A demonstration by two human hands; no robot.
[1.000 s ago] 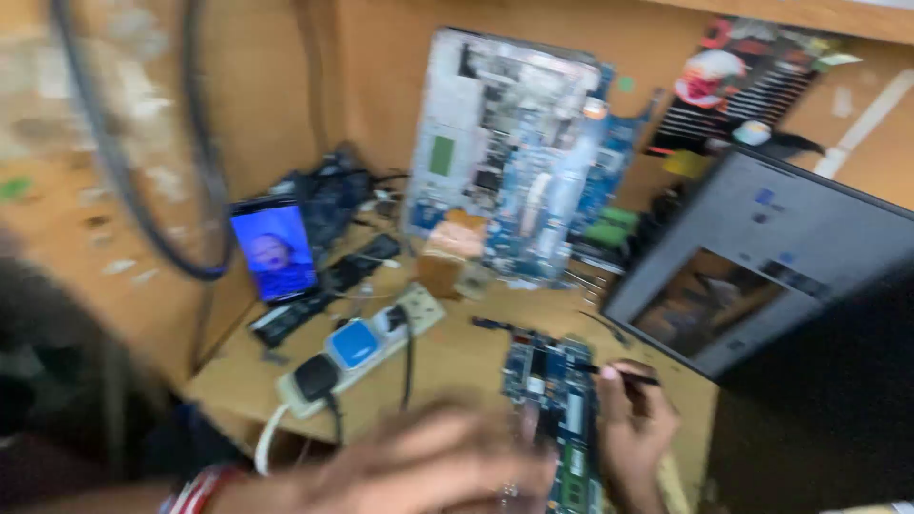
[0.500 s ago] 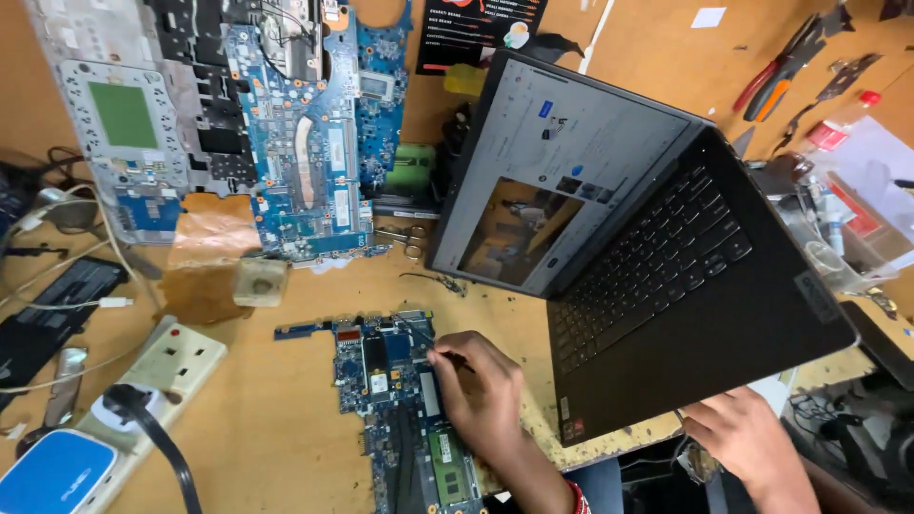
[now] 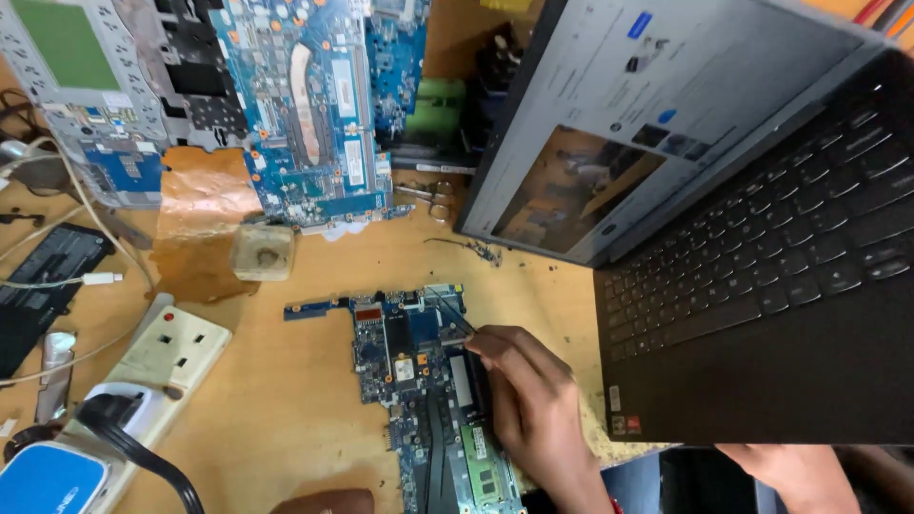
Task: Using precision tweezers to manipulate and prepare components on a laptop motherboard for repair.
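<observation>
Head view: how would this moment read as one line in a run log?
left hand: holds thin tool on blue circuit board | right hand: under open black laptop edge | surface: wooden table

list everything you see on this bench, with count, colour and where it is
small circuit board: 1, blue, flat on the bench at centre
thin tool: 1, dark, tip on the small circuit board
large circuit boards: at least 2, blue, leaning at the back
laptop: 1, black, open, right side, screen lit
power strip: 1, white, lower left
plug and cable: 1, black, in the power strip
adapter: 1, blue and white, bottom left corner
scissors: 1, metal, behind the small circuit board
wooden bench: 1, tan
left hand: on the small circuit board, pinching the thin tool
right hand: at the laptop's front edge, partly cut off
</observation>
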